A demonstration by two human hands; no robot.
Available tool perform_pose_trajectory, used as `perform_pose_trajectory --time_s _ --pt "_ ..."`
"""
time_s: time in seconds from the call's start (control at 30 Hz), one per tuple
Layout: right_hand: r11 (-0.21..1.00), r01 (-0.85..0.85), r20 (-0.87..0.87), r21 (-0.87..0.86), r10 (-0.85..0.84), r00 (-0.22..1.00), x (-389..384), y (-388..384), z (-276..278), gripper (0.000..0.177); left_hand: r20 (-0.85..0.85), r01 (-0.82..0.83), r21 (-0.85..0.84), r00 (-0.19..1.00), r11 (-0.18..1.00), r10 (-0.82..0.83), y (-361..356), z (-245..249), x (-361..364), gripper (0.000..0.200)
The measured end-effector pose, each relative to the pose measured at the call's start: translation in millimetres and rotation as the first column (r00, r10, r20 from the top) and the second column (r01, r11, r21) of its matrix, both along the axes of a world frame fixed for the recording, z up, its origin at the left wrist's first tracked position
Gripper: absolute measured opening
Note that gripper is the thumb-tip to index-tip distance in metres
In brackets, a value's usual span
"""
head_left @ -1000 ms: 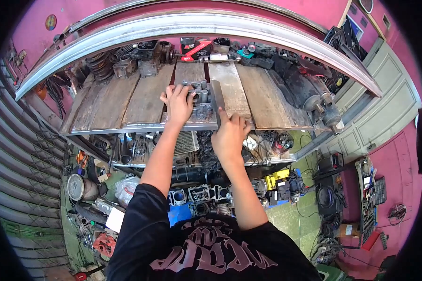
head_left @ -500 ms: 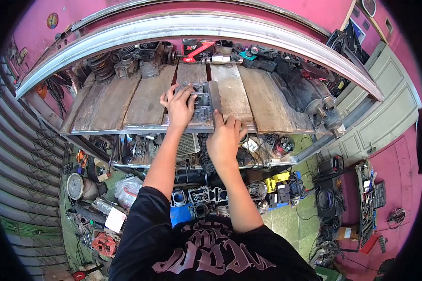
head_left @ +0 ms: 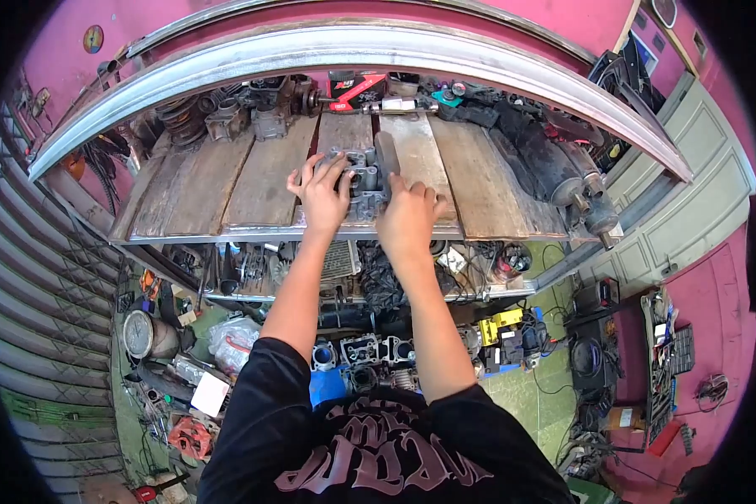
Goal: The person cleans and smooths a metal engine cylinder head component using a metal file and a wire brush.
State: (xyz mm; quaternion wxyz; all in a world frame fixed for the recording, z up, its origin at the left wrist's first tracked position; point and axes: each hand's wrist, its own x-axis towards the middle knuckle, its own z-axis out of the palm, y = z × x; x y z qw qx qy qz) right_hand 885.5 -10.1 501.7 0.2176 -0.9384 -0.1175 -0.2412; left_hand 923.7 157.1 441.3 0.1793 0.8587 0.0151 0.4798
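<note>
A grey cast-metal engine part with openings, like a cylinder head [head_left: 363, 179], rests on the plank bench top near its front edge. My left hand [head_left: 321, 189] grips its left side with curled, spread fingers. Along the right side of the part lies a long, flat, dark grey bar that looks like a file [head_left: 386, 154], its far end pointing away from me. My right hand [head_left: 409, 218] is closed over the near end of this file, knuckles up, and covers that end.
Greasy engine parts [head_left: 269, 122], a red-and-black box [head_left: 357, 91] and a dark exhaust muffler [head_left: 554, 172] line the bench's back and right side. A metal rail [head_left: 378, 44] crosses above. Below, a cluttered shelf [head_left: 252, 262] holds parts and cables.
My right hand has pushed forward, away from me, and the file has slid the same way along the part. My left hand stays where it was on the part.
</note>
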Motion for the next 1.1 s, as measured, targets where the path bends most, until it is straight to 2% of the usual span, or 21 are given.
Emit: perform_pose_trajectory --time_s 0.13,0.2,0.27,0.4,0.53,0.63,0.7,0.8,0.83,0.87,0.93,0.97,1.1 --pt "0.997 0.033 0.033 -0.064 -0.031 0.999 -60 -5 -3 0.05 0.001 -0.006 -0.024 1.0 1.0 0.006 -1 -1 0 0.019" --pt "0.996 0.041 0.051 -0.082 -0.037 0.998 -66 -5 0 0.051 0.005 -0.016 -0.011 1.0 1.0 0.016 -1 -1 0 0.018" --pt "0.999 0.028 -0.033 -0.029 -0.029 0.999 -55 -8 9 0.051 0.011 0.0 -0.026 1.0 1.0 0.001 -1 -1 0 0.018" --pt "0.999 0.038 0.002 -0.01 -0.038 0.999 6 3 1 0.047 0.019 0.001 -0.029 1.0 1.0 0.0 -1 -1 0 0.018" --pt "1.0 0.005 -0.008 -0.02 -0.006 1.0 22 6 2 0.046 0.02 -0.001 -0.033 1.0 0.999 0.001 -1 0 -1 0.018" --pt "1.0 -0.023 -0.015 0.002 0.023 1.0 -9 -5 2 0.049 0.02 -0.019 -0.021 1.0 1.0 0.019 -1 -2 0 0.019" --pt "0.995 0.033 0.028 -0.093 -0.031 0.999 -45 -13 2 0.061 0.025 -0.019 -0.017 1.0 1.0 0.019 -1 -3 1 0.019" --pt "0.992 0.03 0.027 -0.119 -0.027 0.999 -76 -16 2 0.061 0.023 -0.002 -0.033 1.0 0.999 0.003 -2 -2 -2 0.019" --pt "0.999 -0.006 0.042 -0.049 0.008 0.999 -72 -17 -3 0.055 0.023 -0.003 -0.034 1.0 0.999 0.004 -2 -2 -1 0.019" --pt "0.999 -0.008 0.044 -0.05 0.01 0.999 -67 -18 0 0.055 0.032 0.002 -0.041 1.0 0.999 0.0 -2 -1 -1 0.019" --pt "0.999 0.025 -0.052 -0.034 -0.026 0.998 -49 -15 10 0.055 0.038 0.008 -0.045 0.999 0.999 -0.006 -1 -1 0 0.02" --pt "0.999 0.033 0.014 -0.03 -0.033 0.999 -28 -12 -1 0.052 0.039 0.008 -0.04 0.999 0.999 -0.007 0 -1 0 0.02" --pt "0.999 0.041 -0.005 -0.017 -0.041 0.999 19 6 4 0.048 0.042 0.015 -0.031 0.999 0.999 -0.014 0 -2 -1 0.02"
